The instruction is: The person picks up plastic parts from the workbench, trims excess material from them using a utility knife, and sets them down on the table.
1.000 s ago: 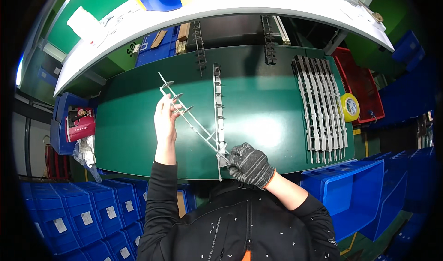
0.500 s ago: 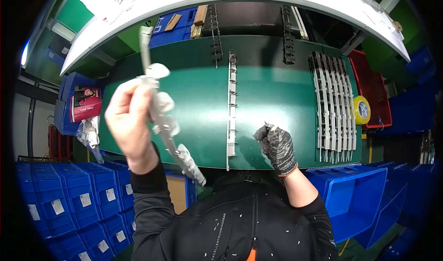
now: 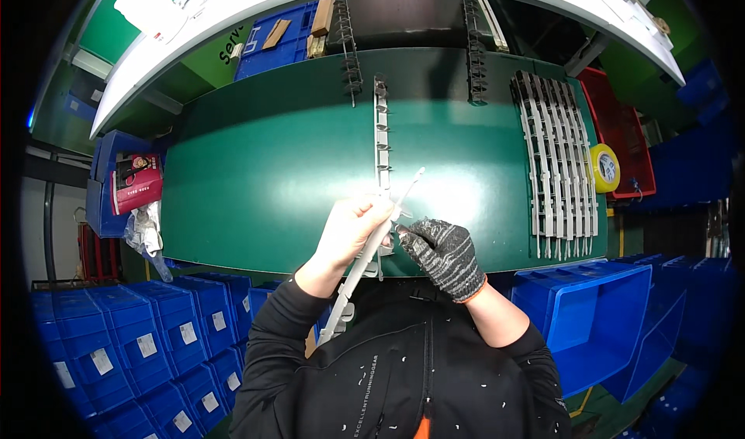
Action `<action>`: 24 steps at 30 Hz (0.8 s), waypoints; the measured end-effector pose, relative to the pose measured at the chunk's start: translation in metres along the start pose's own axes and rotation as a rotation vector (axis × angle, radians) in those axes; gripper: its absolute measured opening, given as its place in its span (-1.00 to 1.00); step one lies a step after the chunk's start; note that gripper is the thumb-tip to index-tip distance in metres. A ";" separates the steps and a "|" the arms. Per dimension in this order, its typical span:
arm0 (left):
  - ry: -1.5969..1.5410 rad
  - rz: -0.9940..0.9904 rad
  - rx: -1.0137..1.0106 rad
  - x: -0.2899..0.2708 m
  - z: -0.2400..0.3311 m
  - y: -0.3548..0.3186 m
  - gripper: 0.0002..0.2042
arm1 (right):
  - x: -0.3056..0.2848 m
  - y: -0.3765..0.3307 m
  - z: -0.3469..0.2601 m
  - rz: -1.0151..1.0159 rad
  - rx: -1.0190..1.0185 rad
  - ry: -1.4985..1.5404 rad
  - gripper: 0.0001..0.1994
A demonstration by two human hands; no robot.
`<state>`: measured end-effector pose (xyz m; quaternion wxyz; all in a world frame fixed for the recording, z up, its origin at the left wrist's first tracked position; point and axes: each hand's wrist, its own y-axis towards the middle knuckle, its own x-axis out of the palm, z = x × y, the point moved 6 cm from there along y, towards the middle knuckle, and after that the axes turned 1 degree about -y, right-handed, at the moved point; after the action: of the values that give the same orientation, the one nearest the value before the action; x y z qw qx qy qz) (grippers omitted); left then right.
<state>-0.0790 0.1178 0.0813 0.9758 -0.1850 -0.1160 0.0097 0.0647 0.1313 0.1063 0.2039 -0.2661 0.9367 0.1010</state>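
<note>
Bare left hand (image 3: 353, 228) is wrapped around a long, pale grey plastic strip with small side tabs (image 3: 365, 264), gripping it near its upper part; the strip runs at a slant, tip up toward the middle of the green worktop (image 3: 256, 167) and tail down over the person's black jacket; right hand (image 3: 442, 254), in a dark knitted glove with an orange cuff, is curled in with its fingertips pinching at the strip just beside the left thumb, though what exactly they pinch is too small to tell; directly beyond the hands lies a second grey tabbed strip (image 3: 381, 140), straight, pointing away from the person; well off to the right, a row of similar grey strips (image 3: 559, 163) laid side by side, then a yellow roll of tape (image 3: 604, 167) by a red bin (image 3: 621, 128); blue bins (image 3: 597, 322) crowd the lower edges; risk, as I judge it: the long tail hangs unsupported, so a hard twist could bend or snap a tab, or snag the jacket.
</note>
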 end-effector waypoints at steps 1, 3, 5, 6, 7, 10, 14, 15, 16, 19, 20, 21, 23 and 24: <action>0.000 0.001 0.000 0.000 0.000 0.000 -0.80 | 0.001 0.000 0.002 -0.027 0.031 -0.016 -0.80; -0.018 -0.004 -0.021 0.003 0.000 -0.002 -0.79 | 0.001 -0.001 0.003 -0.024 0.033 -0.021 -0.79; -0.029 -0.006 -0.042 0.003 0.000 -0.003 -0.80 | 0.000 -0.002 0.004 -0.021 0.036 -0.025 -0.79; -0.039 -0.010 -0.064 0.004 0.000 -0.003 -0.80 | 0.000 -0.002 0.004 -0.018 0.029 -0.001 -0.79; -0.039 -0.010 -0.064 0.004 0.000 -0.004 -0.80 | 0.000 -0.002 0.004 -0.016 0.021 0.023 -0.79; -0.026 -0.034 -0.086 0.007 0.000 -0.004 -0.79 | -0.012 -0.006 -0.009 0.200 -0.179 -0.352 -0.86; -0.001 -0.022 -0.078 0.009 -0.003 -0.003 -0.79 | -0.047 -0.020 -0.009 0.647 -0.292 -0.258 -0.87; -0.015 -0.032 -0.070 0.006 -0.004 -0.002 -0.79 | -0.049 -0.017 -0.005 0.604 -0.236 -0.180 -0.88; -0.013 -0.036 -0.072 0.005 -0.004 -0.003 -0.79 | -0.049 -0.016 -0.004 0.607 -0.233 -0.180 -0.88; -0.063 -0.021 -0.091 0.004 -0.006 -0.003 -0.80 | -0.011 -0.004 0.023 0.008 0.171 0.494 -0.85; -0.088 -0.025 -0.095 0.006 -0.006 -0.002 -0.80 | -0.008 -0.001 0.013 -0.036 0.010 0.221 -0.82; -0.112 -0.028 -0.100 0.006 -0.006 -0.002 -0.80 | -0.004 0.000 0.009 -0.060 0.004 0.172 -0.81; -0.125 -0.046 -0.104 0.006 -0.007 -0.002 -0.80 | 0.000 0.001 0.006 -0.085 -0.001 0.124 -0.80; -0.140 -0.064 -0.104 0.007 -0.007 -0.001 -0.79 | 0.000 0.001 0.006 -0.080 0.002 0.081 -0.80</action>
<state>-0.0707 0.1144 0.0768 0.9542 -0.2305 -0.1902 -0.0147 0.0660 0.1337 0.1011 0.1701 -0.3069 0.9329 0.0808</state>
